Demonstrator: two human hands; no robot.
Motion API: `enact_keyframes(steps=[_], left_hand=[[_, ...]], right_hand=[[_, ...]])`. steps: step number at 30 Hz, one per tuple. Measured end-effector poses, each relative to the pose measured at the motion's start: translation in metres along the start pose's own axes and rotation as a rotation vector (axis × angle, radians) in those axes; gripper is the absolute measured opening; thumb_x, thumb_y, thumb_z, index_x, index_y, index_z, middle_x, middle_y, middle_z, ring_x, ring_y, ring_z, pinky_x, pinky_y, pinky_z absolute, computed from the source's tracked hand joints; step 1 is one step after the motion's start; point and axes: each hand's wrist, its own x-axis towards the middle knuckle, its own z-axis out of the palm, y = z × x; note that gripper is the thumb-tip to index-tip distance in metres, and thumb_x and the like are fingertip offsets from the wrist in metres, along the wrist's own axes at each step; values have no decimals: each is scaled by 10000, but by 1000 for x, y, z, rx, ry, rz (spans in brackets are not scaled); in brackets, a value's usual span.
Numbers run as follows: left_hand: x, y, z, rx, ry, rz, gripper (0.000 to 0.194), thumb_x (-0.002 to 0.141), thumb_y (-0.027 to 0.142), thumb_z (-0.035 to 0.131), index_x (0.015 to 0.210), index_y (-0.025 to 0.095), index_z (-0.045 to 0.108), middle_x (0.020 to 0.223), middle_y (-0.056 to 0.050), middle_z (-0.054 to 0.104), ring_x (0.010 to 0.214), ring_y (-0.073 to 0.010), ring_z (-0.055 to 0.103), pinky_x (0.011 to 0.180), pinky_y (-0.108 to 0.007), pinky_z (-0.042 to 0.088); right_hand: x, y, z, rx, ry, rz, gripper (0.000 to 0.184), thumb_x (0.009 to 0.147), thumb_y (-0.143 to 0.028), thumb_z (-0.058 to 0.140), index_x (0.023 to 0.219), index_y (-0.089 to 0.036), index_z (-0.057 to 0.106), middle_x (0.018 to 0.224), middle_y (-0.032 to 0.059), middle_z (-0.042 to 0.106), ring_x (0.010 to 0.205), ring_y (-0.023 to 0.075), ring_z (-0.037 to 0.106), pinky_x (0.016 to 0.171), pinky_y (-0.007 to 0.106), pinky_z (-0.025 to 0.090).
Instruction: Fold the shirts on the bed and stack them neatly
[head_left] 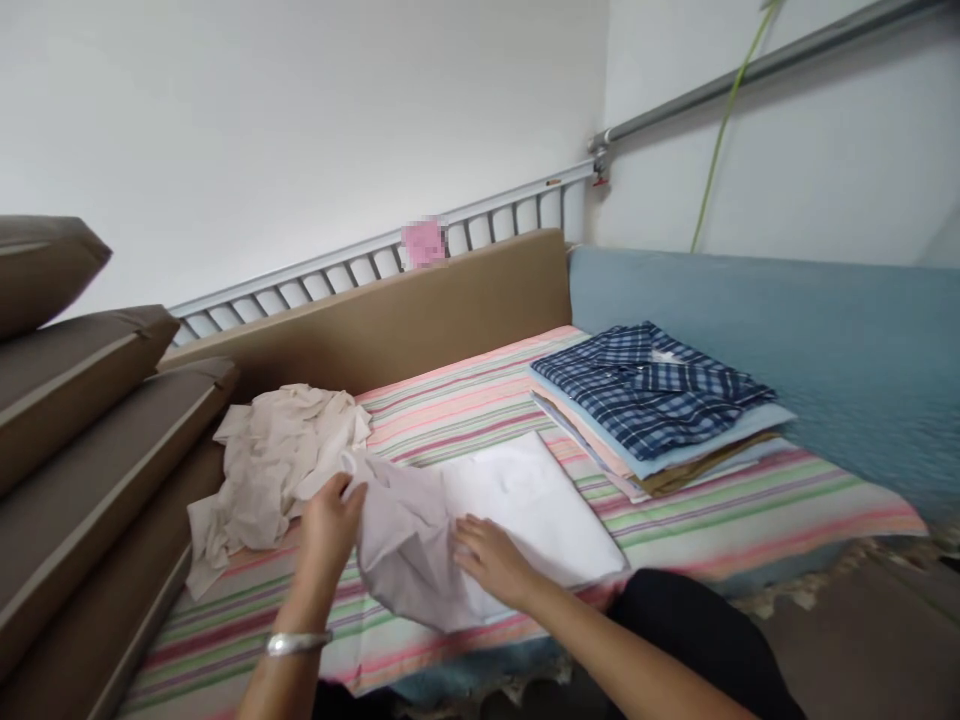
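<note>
White cloth (536, 495), partly folded, lies on a striped sheet (420, 405) between a crumpled cream heap (281, 450) and a stack of folded clothes (570, 425). The left hand (330, 520) pinches its raised edge between thumb and fingers; the right hand (495, 562) rests on it, fingers extended, close together. A checked shirt (637, 385) tops the stack; brown cushions (97, 450) are piled beside the heap.
</note>
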Motion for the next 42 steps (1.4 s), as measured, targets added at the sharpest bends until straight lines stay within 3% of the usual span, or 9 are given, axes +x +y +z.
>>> enact_keyframes(steps=[5,8,11,16,20,27,31,36,42], left_hand=[[-30,150,71,40,-260,230,196,802,212,441,843,166,627,744,-80,663,646,-165,584,609,-264,397],[-60,177,124,-120,-468,363,228,790,261,522,968,175,636,899,-98,676,777,-190,624,707,-290,458],[-72,141,150,-233,-450,442,322,814,339,528,1102,209,591,1083,-88,644,999,-215,595,894,-365,457],[-70,31,152,-49,-177,333,434,876,363,420,1255,162,481,1321,-138,503,1271,-263,410,1045,-488,358],[-94,-11,167,91,-160,388,508,886,365,398,1345,147,377,1434,-148,369,1362,-274,251,1059,-502,343],[-113,0,178,293,-171,400,528,887,395,387,1372,188,352,1460,-145,323,1363,-304,232,1031,-543,337],[-109,13,171,331,-184,419,542,897,391,360,1408,226,281,1483,-115,283,1377,-276,201,1058,-520,305],[-115,16,185,388,-205,470,556,873,363,417,1393,193,321,1475,-146,284,1368,-303,211,1062,-528,287],[-122,16,188,292,-263,411,609,856,412,436,1410,208,284,1490,-149,236,1379,-313,162,1080,-551,238]], right_hand=[[4,19,-79,1001,105,383,556,843,-621,335,1147,-223,577,1232,108,578,1094,233,548,855,407,448],[-5,43,-112,1271,158,472,589,819,-667,330,953,-174,623,867,91,672,785,203,629,705,338,479],[-10,61,-117,1090,218,495,500,817,-602,406,805,-150,619,668,61,632,645,187,602,649,313,466],[-1,65,-106,561,437,469,150,720,-286,600,811,-172,632,738,17,641,758,181,574,726,281,416],[4,63,-112,359,457,442,318,722,-162,544,1022,-226,629,936,6,665,888,177,575,784,253,383],[-3,74,-119,77,362,506,240,720,-122,495,885,-179,660,784,45,683,761,199,594,664,258,391],[-7,79,-119,28,354,480,282,751,-154,488,985,-191,642,883,42,692,834,203,608,710,259,405],[-10,74,-119,-60,349,481,314,750,-190,515,1043,-198,626,930,67,690,873,232,615,749,291,414],[-20,72,-126,-446,444,449,549,740,-286,554,1265,-135,496,1131,178,618,1047,316,561,856,400,414]])
